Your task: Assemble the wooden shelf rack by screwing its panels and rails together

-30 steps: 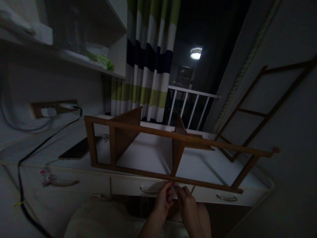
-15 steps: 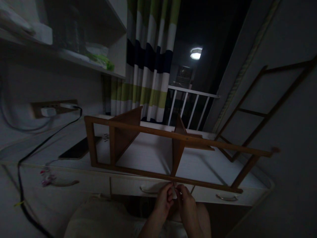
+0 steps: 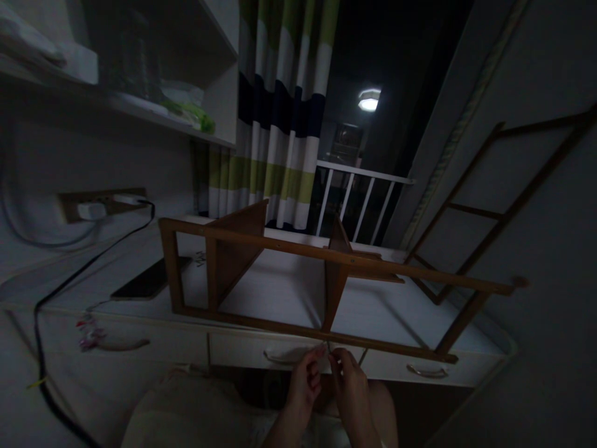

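My left hand point(image 3: 304, 381) is just below the front rail of a brown wooden shelf frame point(image 3: 280, 322), its fingers curled and thumb near the fingertips. Whatever it may hold is too dark to make out. Close on its right, my right hand point(image 3: 347, 379) pinches thumb and forefinger together under the middle shelf board point(image 3: 334, 289). A tiny thing seems to be at those fingertips, too small to name. The frame lies on its side across a white desk point(image 3: 284, 283), with another board point(image 3: 240, 252) standing in its left part.
A black phone-like slab point(image 3: 144, 280) and some small dark pieces point(image 3: 200, 258) lie on the desk at left. A black cable point(image 3: 88, 264) runs from the wall socket. Another wooden ladder frame point(image 3: 476, 211) leans at right. Drawer handles point(image 3: 426, 372) project below the desktop.
The hands have drawn slightly apart at the fingertips. A pale small piece that showed between them no longer shows clearly. The wooden frame has stayed put.
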